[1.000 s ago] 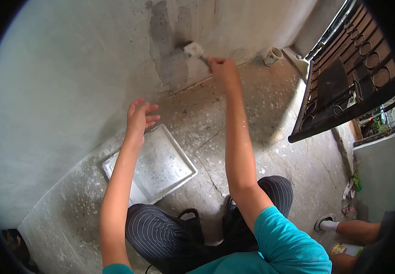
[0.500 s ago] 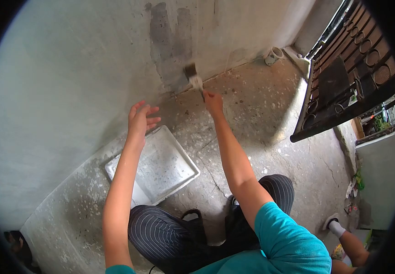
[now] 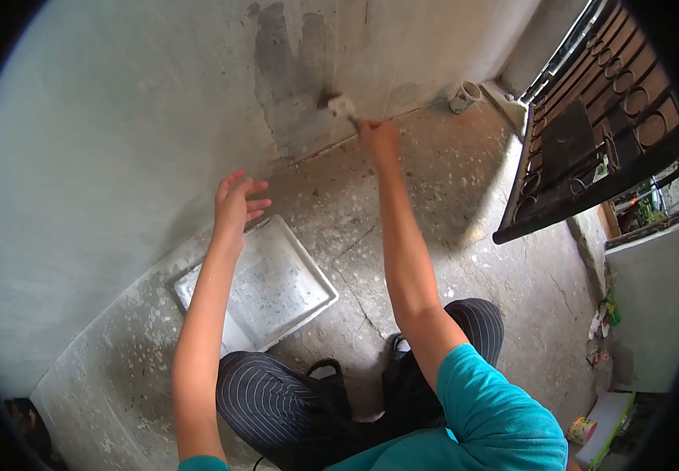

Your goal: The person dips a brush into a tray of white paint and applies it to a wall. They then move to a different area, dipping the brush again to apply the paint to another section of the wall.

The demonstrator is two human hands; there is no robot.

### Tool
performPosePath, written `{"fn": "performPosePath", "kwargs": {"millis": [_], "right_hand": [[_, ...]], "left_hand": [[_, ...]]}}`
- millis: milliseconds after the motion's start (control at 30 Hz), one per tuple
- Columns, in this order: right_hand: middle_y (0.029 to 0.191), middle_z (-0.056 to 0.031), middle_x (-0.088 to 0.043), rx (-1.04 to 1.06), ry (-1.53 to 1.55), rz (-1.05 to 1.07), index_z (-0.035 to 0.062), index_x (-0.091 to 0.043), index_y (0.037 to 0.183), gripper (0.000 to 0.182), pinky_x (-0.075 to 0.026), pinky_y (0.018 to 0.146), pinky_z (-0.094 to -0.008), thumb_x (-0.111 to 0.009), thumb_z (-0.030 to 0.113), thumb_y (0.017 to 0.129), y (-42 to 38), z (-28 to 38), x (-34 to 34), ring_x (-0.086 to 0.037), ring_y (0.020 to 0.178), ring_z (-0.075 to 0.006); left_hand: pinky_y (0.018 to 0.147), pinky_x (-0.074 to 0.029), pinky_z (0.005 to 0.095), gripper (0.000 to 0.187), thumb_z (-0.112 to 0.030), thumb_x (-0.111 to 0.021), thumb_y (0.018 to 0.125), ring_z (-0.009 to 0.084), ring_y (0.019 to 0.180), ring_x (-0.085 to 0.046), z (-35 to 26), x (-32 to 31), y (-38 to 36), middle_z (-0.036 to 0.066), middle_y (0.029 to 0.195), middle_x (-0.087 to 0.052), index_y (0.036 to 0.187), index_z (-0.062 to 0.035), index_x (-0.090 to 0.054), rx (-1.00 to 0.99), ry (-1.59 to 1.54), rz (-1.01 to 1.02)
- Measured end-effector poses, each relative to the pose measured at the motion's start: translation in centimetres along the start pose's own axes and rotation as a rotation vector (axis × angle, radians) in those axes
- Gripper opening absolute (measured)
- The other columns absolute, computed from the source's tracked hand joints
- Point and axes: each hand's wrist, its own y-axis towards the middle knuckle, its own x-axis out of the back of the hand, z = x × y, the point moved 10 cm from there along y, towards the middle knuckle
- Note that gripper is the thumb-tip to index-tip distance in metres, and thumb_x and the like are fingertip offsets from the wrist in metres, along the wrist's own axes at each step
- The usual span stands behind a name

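Observation:
My right hand (image 3: 378, 137) is closed around the handle of a paintbrush (image 3: 342, 106). The brush's dark bristles are at the lower part of the wall (image 3: 151, 102), beside a dark damp-looking patch (image 3: 276, 71); whether they touch it is blurred. My left hand (image 3: 237, 202) hangs in the air with fingers apart and holds nothing. Below it, a white paint-stained tray (image 3: 320, 302) lies on the floor, partly hidden by my left forearm.
A small pale bucket (image 3: 466, 96) stands at the wall's foot. A dark metal gate (image 3: 567, 149) slants in from the right. Speckled concrete floor (image 3: 449, 204) spreads around my knees. At the lower right are a white-and-green object (image 3: 608, 428) and a small colourful container (image 3: 582, 429).
My right hand and the brush have moved up and slightly right along the wall. Another person's foot and leg at the lower right have gone from view.

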Motion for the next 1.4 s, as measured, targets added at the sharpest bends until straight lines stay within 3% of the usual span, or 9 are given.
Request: {"fn": "performPosePath", "kwargs": {"millis": [233, 367, 500, 667, 767, 867, 1000, 1267, 1400], "right_hand": [[0.062, -0.0047, -0.062, 0.014, 0.377, -0.034, 0.0006, -0.068, 0.083, 0.031, -0.043, 0.053, -0.0283, -0.062, 0.030, 0.079, 0.2, 6.3, 8.4, -0.055, 0.054, -0.0119], [0.058, 0.0014, -0.056, -0.051, 0.810, 0.100, 0.0062, -0.067, 0.085, 0.028, -0.030, 0.037, -0.0242, -0.060, 0.033, 0.083, 1.1, 2.8, 2.9, -0.039, 0.041, -0.0049], [0.059, -0.0023, -0.057, -0.136, 0.476, -0.023, 0.0069, -0.067, 0.077, 0.031, -0.034, 0.041, -0.0260, -0.060, 0.036, 0.081, 2.5, -10.3, -6.4, -0.044, 0.042, -0.0086], [0.075, -0.0136, -0.066, -0.234, -0.226, -0.112, 0.0046, -0.068, 0.077, 0.028, -0.048, 0.063, -0.0378, -0.058, 0.031, 0.080, -1.2, -12.8, -3.7, -0.064, 0.071, -0.0250], [0.092, -0.0151, -0.064, -0.315, -0.318, 0.007, 0.0090, -0.068, 0.084, 0.024, -0.049, 0.073, -0.0425, -0.058, 0.030, 0.079, -0.7, -12.5, -3.6, -0.061, 0.091, -0.0303], [0.090, -0.0150, -0.064, -0.274, -0.464, -0.084, 0.0081, -0.068, 0.083, 0.023, -0.049, 0.072, -0.0423, -0.059, 0.029, 0.078, -1.2, -10.3, -2.5, -0.061, 0.089, -0.0318], [0.086, -0.0169, -0.064, -0.123, -0.371, 0.014, 0.0064, -0.068, 0.082, 0.023, -0.049, 0.069, -0.0424, -0.059, 0.028, 0.078, -1.2, -6.0, -3.0, -0.061, 0.083, -0.0336], [0.075, -0.0153, -0.064, 0.159, -0.059, -0.277, 0.0105, -0.069, 0.085, 0.024, -0.047, 0.063, -0.0399, -0.059, 0.031, 0.078, -0.5, 8.7, 9.4, -0.062, 0.072, -0.0332], [0.067, -0.0089, -0.064, 0.238, 0.266, -0.244, 0.0068, -0.067, 0.092, 0.027, -0.046, 0.057, -0.0311, -0.056, 0.030, 0.083, -2.8, 13.3, 12.0, -0.059, 0.059, -0.0161]], "left_hand": [[0.068, -0.044, 0.0304, 0.038, -0.023, -0.045, 0.087, 0.0172, 0.071, -0.061, 0.7, -0.7, 0.4, 0.009, 0.099, -0.062, 0.122, -0.0094, -0.037, 0.011, 0.025, 0.023], [0.068, -0.044, 0.0309, 0.038, -0.023, -0.045, 0.087, 0.0173, 0.070, -0.061, 1.1, -0.1, 0.4, 0.009, 0.099, -0.062, 0.122, -0.0094, -0.037, 0.019, 0.032, 0.017], [0.069, -0.044, 0.0314, 0.038, -0.023, -0.045, 0.087, 0.0174, 0.070, -0.061, 0.8, 0.4, 0.3, 0.009, 0.100, -0.062, 0.122, -0.0095, -0.036, 0.021, 0.050, -0.009], [0.071, -0.044, 0.0318, 0.039, -0.023, -0.045, 0.088, 0.0173, 0.071, -0.061, 0.9, 0.4, 0.2, 0.009, 0.101, -0.062, 0.123, -0.0097, -0.036, 0.027, 0.057, -0.016], [0.071, -0.044, 0.0321, 0.039, -0.023, -0.045, 0.088, 0.0172, 0.071, -0.061, 1.0, 0.3, 0.1, 0.009, 0.101, -0.062, 0.123, -0.0097, -0.036, 0.034, 0.067, -0.019], [0.071, -0.044, 0.0321, 0.039, -0.023, -0.045, 0.087, 0.0170, 0.070, -0.061, 0.7, 0.0, -0.1, 0.009, 0.101, -0.062, 0.123, -0.0093, -0.036, 0.026, 0.076, -0.017], [0.069, -0.044, 0.0308, 0.041, -0.025, -0.046, 0.087, 0.0171, 0.071, -0.061, 0.5, 0.1, -0.3, 0.009, 0.100, -0.062, 0.123, -0.0095, -0.036, 0.015, 0.078, -0.003], [0.067, -0.043, 0.0294, 0.040, -0.023, -0.046, 0.087, 0.0159, 0.069, -0.060, 0.2, 0.7, -0.5, 0.008, 0.098, -0.063, 0.123, -0.0090, -0.036, -0.002, 0.066, -0.029], [0.068, -0.045, 0.0303, 0.043, -0.025, -0.047, 0.086, 0.0192, 0.074, -0.062, 0.6, 0.7, -0.6, 0.009, 0.100, -0.062, 0.124, -0.0095, -0.035, -0.003, 0.081, -0.030]]}}
